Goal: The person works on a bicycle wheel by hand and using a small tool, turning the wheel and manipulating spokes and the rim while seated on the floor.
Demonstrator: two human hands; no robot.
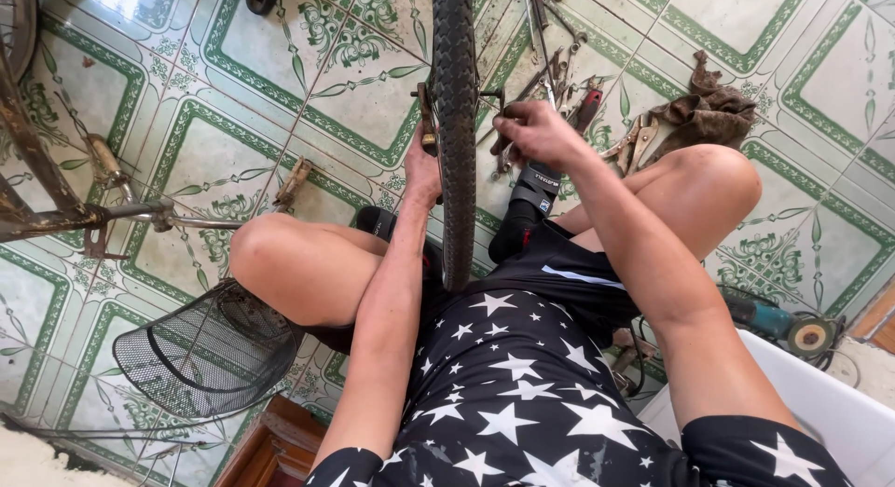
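Black bicycle tyre upright between knees | left hand gripping brake arm | right hand pinching opposite arm

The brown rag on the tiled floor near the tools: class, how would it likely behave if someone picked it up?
The brown rag lies crumpled in soft folds, so it would probably hang floppy and feel light. Its cloth surface looks rough and unlikely to slip. It may drag against the pliers lying beside it.
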